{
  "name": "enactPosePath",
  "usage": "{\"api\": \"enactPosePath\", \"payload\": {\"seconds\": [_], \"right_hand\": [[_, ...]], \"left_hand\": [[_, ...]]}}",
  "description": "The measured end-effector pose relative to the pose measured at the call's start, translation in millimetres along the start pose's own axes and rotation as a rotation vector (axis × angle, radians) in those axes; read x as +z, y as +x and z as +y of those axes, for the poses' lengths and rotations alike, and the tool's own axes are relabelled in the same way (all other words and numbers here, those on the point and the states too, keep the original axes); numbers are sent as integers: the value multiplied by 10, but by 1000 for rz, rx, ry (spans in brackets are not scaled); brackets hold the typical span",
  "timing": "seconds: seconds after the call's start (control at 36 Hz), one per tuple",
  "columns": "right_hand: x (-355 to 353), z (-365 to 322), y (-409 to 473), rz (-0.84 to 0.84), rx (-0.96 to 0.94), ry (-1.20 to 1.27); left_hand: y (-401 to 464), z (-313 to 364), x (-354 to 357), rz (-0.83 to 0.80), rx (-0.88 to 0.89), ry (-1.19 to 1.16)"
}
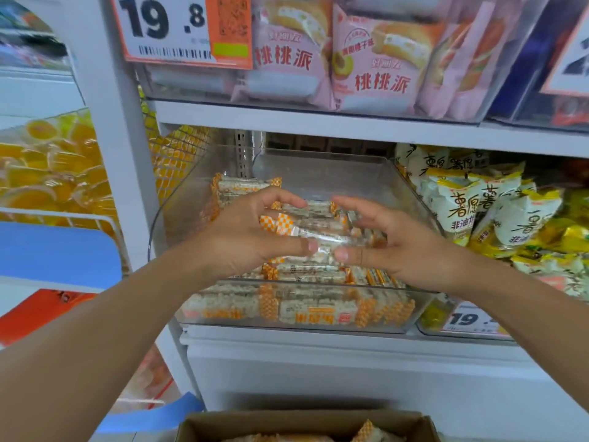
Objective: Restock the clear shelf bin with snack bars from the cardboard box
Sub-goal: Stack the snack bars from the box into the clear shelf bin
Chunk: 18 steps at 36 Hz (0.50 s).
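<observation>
Both hands hold a bundle of clear-wrapped snack bars with orange-checkered ends point(322, 231) over the clear plastic shelf bin point(411, 317) — the left hand point(242, 240) curls round the bundle's left end, the right hand point(398, 240) round its right, thumbs underneath and fingers on top. More bars of the same kind lie in the bin below, stacked along its front wall. The brown cardboard box point(204, 424) sits at the bottom edge, with a few bars showing inside.
</observation>
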State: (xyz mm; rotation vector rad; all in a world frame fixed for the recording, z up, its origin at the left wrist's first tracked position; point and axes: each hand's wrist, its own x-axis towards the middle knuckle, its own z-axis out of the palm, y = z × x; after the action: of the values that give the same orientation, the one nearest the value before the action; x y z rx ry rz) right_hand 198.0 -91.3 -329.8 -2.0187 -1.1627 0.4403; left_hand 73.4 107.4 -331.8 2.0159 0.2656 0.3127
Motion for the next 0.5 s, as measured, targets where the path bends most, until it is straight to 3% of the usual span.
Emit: {"api": "enactPosePath", "payload": {"seconds": [0.11, 0.22, 0.31, 0.42, 0.5], "right_hand": [[84, 7, -2, -147, -19, 155], [99, -21, 44, -85, -42, 152], [119, -23, 153, 8, -40, -20], [180, -35, 499, 117, 25, -236], [292, -104, 885, 127, -25, -242]], "left_hand": [[-45, -81, -39, -114, 65, 43], [-59, -140, -55, -103, 76, 76], [-52, -162, -135, -6, -31, 96], [-74, -296, -333, 121, -85, 501], [-106, -325, -328, 72, -147, 754]]}}
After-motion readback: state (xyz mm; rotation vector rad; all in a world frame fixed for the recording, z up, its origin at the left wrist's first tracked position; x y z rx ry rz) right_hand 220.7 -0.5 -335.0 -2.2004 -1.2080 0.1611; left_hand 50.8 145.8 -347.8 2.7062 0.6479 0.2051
